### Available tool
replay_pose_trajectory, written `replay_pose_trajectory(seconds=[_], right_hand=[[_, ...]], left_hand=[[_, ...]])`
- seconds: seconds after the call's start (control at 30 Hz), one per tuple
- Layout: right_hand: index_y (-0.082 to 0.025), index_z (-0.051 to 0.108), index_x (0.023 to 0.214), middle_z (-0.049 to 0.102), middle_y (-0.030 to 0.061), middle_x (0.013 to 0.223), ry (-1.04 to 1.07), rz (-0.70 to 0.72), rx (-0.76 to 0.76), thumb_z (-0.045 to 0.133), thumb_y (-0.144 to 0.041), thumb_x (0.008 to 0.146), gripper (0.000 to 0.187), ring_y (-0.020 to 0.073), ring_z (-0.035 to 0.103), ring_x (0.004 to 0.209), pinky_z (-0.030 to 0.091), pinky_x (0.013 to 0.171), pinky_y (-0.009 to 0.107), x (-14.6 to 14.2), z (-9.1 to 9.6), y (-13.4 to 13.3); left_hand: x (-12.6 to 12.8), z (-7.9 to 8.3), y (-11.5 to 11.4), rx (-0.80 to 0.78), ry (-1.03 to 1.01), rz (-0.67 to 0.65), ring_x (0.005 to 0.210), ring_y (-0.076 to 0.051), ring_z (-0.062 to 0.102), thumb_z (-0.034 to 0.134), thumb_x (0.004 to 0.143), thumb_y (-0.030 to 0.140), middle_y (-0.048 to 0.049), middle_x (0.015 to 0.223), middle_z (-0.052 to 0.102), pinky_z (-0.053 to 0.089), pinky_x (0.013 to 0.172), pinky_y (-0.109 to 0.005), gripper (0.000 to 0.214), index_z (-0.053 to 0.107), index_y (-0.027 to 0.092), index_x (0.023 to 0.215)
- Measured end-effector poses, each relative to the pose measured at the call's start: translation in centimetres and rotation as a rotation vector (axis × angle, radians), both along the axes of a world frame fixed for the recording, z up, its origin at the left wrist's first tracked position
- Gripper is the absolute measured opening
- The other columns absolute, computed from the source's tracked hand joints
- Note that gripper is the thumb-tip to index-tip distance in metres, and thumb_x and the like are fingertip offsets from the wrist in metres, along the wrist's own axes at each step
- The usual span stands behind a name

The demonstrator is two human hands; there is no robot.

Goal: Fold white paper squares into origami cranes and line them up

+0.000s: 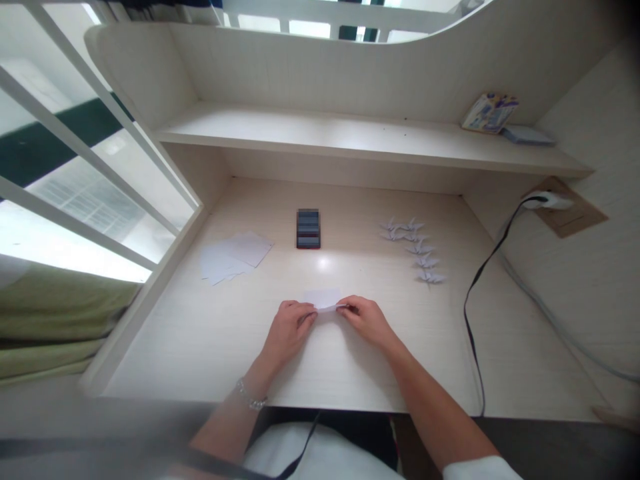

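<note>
A white sheet of paper [323, 298] lies on the desk in front of me, its near edge lifted and bent over in a fold. My left hand [294, 325] pinches the left end of that edge, and a bracelet circles the wrist. At the right end, my right hand [363, 317] pinches the same paper between thumb and fingers. Several small folded paper cranes [419, 248] stand in a loose bent row on the right of the desk. To the left is a spread pile of white paper sheets [235, 257].
A phone [308, 229] lies beyond the paper. A black cord [467, 307] runs from the wall socket [567, 207] down across the desk's right side. The shelf [320, 130] above holds a colourful box [489, 112] and a flat pale packet [529, 135]. White bars [95, 150] border the left.
</note>
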State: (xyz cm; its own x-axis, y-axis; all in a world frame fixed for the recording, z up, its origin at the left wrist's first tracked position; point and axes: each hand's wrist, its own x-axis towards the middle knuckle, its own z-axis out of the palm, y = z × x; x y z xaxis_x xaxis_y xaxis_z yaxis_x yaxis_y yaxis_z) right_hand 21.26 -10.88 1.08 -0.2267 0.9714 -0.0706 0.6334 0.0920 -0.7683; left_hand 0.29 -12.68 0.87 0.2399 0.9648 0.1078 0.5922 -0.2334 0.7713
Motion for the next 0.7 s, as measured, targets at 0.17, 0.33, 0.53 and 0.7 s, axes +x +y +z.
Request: replay_pose_trajectory(seconds=[0.17, 0.33, 0.53, 0.7], right_hand=[[-0.024, 0.068, 0.085, 0.068, 0.0005, 0.074, -0.006, -0.100, -0.049, 0.052, -0.033, 0.080, 0.020, 0.0166, 0.060, 0.068, 0.042, 0.064, 0.026, -0.7, 0.2, 0.5], [-0.025, 0.067, 0.082, 0.068, 0.0012, 0.072, -0.076, -0.165, -0.048, 0.053, -0.036, 0.079, 0.019, 0.0172, 0.059, 0.067, 0.040, 0.061, 0.026, -1.3, -0.2, 1.0], [-0.025, 0.067, 0.082, 0.068, 0.0014, 0.072, -0.096, -0.176, -0.033, 0.053, -0.038, 0.079, 0.019, 0.0174, 0.059, 0.067, 0.039, 0.061, 0.026, -1.5, -0.4, 1.2], [-0.025, 0.067, 0.079, 0.068, 0.0006, 0.072, -0.123, -0.171, -0.041, 0.054, -0.039, 0.078, 0.019, 0.0174, 0.059, 0.066, 0.038, 0.060, 0.026, -1.5, -0.2, 1.6]], left_hand=[[0.2, 0.4, 0.8, -0.092, 0.095, 0.082, 0.081, -0.021, 0.057, 0.046, 0.084, 0.038, -0.0051, 0.081, 0.068, 0.043, 0.075, -0.034, 0.028, 0.068, 0.024, 0.092], [0.5, 0.3, 1.6, -0.147, 0.151, 0.153, 0.068, -0.018, 0.058, 0.042, 0.085, 0.040, -0.0044, 0.076, 0.066, 0.040, 0.063, -0.029, 0.031, 0.067, 0.022, 0.088], [0.7, 0.1, 1.6, -0.150, 0.166, 0.212, 0.065, -0.017, 0.057, 0.043, 0.084, 0.040, -0.0041, 0.074, 0.066, 0.038, 0.061, -0.028, 0.028, 0.065, 0.021, 0.085], [0.9, 0.1, 1.4, -0.136, 0.188, 0.228, 0.065, -0.017, 0.057, 0.044, 0.084, 0.039, -0.0051, 0.074, 0.066, 0.038, 0.060, -0.028, 0.027, 0.063, 0.020, 0.085]])
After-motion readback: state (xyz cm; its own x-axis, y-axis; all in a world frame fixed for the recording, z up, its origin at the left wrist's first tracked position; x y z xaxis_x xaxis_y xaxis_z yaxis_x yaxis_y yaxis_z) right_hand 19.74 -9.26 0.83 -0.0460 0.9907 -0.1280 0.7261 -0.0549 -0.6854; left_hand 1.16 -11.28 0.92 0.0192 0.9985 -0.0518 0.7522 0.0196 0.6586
